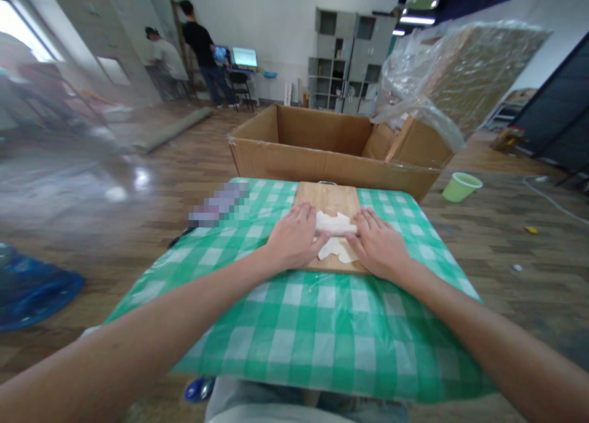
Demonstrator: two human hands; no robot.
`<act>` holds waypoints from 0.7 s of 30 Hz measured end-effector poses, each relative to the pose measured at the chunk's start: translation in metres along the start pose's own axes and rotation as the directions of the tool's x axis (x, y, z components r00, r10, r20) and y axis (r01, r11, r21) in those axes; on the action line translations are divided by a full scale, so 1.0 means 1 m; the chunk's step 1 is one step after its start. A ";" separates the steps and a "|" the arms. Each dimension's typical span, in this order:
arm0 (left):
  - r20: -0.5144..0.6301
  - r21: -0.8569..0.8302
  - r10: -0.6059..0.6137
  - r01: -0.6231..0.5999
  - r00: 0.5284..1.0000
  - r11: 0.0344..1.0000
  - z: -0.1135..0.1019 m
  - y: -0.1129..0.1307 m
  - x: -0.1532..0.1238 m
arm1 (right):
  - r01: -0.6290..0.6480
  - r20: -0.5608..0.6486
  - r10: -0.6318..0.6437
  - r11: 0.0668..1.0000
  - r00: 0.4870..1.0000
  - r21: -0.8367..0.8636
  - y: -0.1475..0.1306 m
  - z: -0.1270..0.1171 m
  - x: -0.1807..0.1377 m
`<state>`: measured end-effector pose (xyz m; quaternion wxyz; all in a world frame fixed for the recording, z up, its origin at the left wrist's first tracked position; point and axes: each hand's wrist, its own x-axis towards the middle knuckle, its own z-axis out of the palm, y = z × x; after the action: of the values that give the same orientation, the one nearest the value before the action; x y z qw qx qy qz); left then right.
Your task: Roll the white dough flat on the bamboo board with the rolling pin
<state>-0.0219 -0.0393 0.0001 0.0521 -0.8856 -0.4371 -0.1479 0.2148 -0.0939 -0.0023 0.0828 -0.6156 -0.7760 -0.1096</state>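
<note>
A pale rolling pin (pixel 335 228) lies crosswise over a thin, uneven sheet of white dough (pixel 339 250). Dough shows on both the far and near sides of the pin. Under it is a wooden cutting board (pixel 324 195) with a metal handle at its far edge. My left hand (pixel 297 236) is on the pin's left end, fingers on the far side and thumb toward the middle. On the right end sits my right hand (pixel 380 242) in much the same way. Both hands hide the ends of the pin.
A green-checked cloth (pixel 294 343) covers the table. At its left lies a pixelated object (pixel 219 203). Beyond stands a large open cardboard box (pixel 317 159). A light-green bucket (pixel 461 187) is on the floor at right, a blue plastic bag (pixel 37 294) at left. Two people are at the back.
</note>
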 end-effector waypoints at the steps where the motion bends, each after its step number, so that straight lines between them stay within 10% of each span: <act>1: -0.007 0.003 0.016 -0.016 1.000 1.000 -0.002 0.003 -0.007 | 0.010 -0.020 -0.011 1.000 1.000 -0.006 -0.002 -0.001 -0.008; 8: 0.016 -0.003 0.050 -0.050 0.999 0.999 -0.005 0.006 -0.024 | 0.069 -0.036 -0.067 0.996 0.997 0.057 -0.005 -0.012 -0.033; 21: 0.258 -0.100 0.120 -0.097 0.959 0.990 0.019 -0.040 0.061 | 0.064 0.046 -0.072 0.985 0.996 0.158 0.016 -0.008 0.015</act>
<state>-0.0144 0.0361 -0.0009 -0.0367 -0.9214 -0.3843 -0.0443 0.2270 -0.0786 0.0101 0.1067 -0.5831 -0.8046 -0.0352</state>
